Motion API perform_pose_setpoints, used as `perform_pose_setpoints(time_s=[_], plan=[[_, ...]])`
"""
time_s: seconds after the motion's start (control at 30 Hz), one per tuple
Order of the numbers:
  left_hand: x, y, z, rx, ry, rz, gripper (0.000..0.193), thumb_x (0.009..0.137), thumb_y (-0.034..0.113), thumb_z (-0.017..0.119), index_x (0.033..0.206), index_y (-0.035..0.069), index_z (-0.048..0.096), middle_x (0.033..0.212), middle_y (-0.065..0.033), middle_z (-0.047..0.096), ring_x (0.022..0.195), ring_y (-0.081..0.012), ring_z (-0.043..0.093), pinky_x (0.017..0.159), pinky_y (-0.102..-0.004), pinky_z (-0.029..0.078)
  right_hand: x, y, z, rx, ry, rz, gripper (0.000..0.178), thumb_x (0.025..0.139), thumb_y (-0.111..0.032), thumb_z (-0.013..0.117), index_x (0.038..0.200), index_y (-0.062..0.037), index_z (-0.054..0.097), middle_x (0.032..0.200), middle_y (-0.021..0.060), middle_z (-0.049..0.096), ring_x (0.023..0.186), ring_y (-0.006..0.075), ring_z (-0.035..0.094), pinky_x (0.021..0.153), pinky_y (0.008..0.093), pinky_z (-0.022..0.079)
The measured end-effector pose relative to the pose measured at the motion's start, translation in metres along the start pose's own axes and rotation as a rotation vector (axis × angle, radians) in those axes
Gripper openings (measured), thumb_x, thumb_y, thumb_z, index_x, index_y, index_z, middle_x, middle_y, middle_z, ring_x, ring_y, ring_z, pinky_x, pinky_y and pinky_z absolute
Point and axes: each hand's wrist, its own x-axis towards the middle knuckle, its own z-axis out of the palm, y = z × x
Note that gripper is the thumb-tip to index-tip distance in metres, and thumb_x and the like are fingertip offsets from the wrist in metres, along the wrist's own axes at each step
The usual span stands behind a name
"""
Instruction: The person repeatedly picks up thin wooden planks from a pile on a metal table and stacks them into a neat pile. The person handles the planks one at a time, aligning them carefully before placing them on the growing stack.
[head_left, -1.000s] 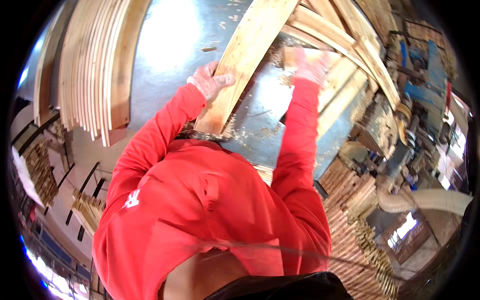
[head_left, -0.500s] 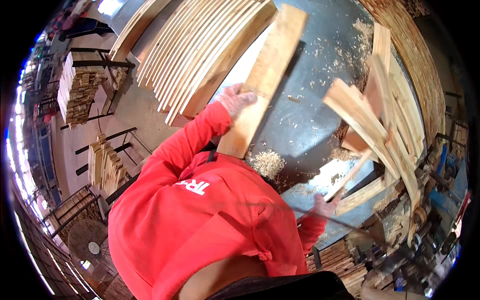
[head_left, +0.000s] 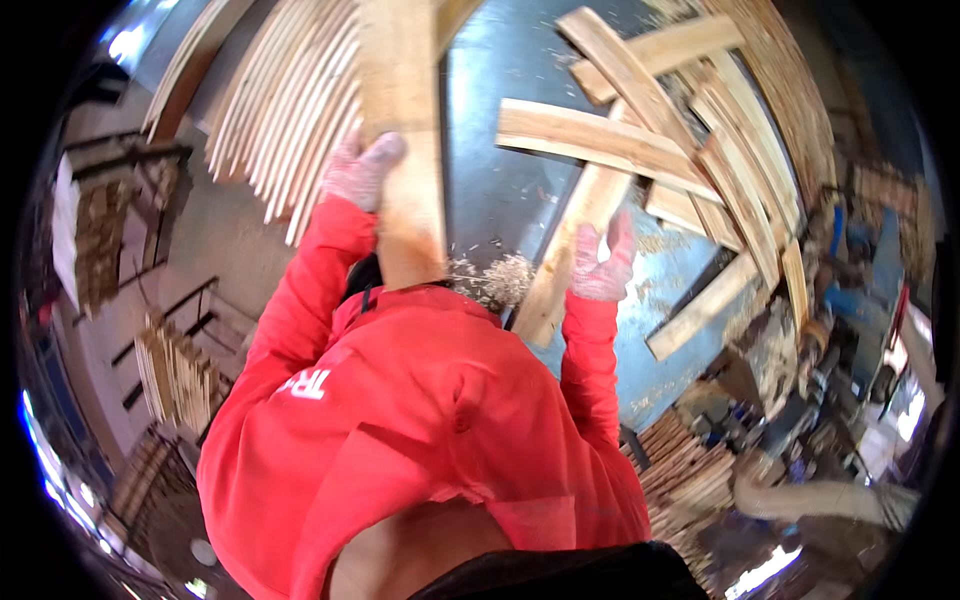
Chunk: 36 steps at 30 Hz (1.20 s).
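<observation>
one board [head_left: 408, 190] is gripped, many are lying loose

the board is gripped at its edge by the left hand [head_left: 362, 175], in front of the body and just right of the row of boards [head_left: 285, 110]. the right hand [head_left: 606, 268] is opened beside a slanting plank [head_left: 562, 265]; whether this is touched cannot be told. the row seems to be already arranged, while the loose pile [head_left: 640, 150] on the tabletop [head_left: 490, 90] is judged to be left unarranged. one heap of shavings [head_left: 505, 278] is counted; at least ten boards are seen in the row, and at least eight in the pile.
</observation>
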Motion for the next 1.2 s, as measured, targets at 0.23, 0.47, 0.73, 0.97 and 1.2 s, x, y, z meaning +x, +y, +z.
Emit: perform_pose_setpoints(time_s=[0.23,0.47,0.73,0.97,1.2], plan=[[-0.037,0.119,-0.002,1.192,0.184,0.823,0.071,0.083,0.048,0.074,0.133,0.001,0.056,0.128,-0.0182,0.059,0.113,-0.0358,0.061,0.101,-0.0397,0.046,0.035,-0.153,0.113,0.200,-0.833,0.116,0.042,0.090,-0.027,0.072,0.121,0.0003,0.063,0.109,0.0102,0.072,0.095,0.0194,0.067,0.084,0.0340,0.052],[0.056,0.222,-0.047,2.259,-0.496,0.565,0.040,0.085,0.037,0.068,0.115,0.011,0.064,0.110,-0.0165,0.068,0.095,-0.0329,0.070,0.077,-0.0424,0.058,0.101,-0.231,0.158,-0.565,-0.710,-1.131,0.049,0.086,-0.028,0.073,0.129,-0.0077,0.059,0.115,0.0189,0.068,0.106,0.0354,0.065,0.090,0.0416,0.053],[0.222,0.249,-0.247,2.180,0.351,0.590,0.044,0.088,0.042,0.069,0.121,0.014,0.065,0.134,-0.0079,0.059,0.121,-0.0312,0.057,0.096,-0.0446,0.049,0.153,-0.101,0.111,-1.522,-0.749,-0.319,0.129,0.057,-0.051,0.090,0.157,-0.0137,0.019,0.159,0.0174,0.029,0.146,0.0360,0.031,0.119,0.0536,0.022],[0.369,0.230,-0.328,2.474,0.334,0.346,0.077,0.079,0.055,0.074,0.140,0.014,0.053,0.146,-0.0144,0.048,0.131,-0.0352,0.049,0.109,-0.0431,0.042,0.171,-0.028,0.099,-1.312,-0.616,-0.749,0.061,0.084,-0.009,0.059,0.142,-0.0135,0.041,0.122,0.0147,0.058,0.120,0.0345,0.055,0.109,0.0492,0.036],[0.291,0.210,-0.225,1.363,0.402,0.850,0.090,0.080,0.038,0.082,0.151,0.006,0.035,0.156,-0.0167,0.035,0.135,-0.0345,0.047,0.109,-0.0463,0.044,0.193,-0.111,0.070,-1.316,-0.697,-0.483,0.096,0.073,-0.030,0.079,0.154,-0.0197,0.029,0.126,0.0196,0.057,0.120,0.0382,0.056,0.106,0.0495,0.042]])
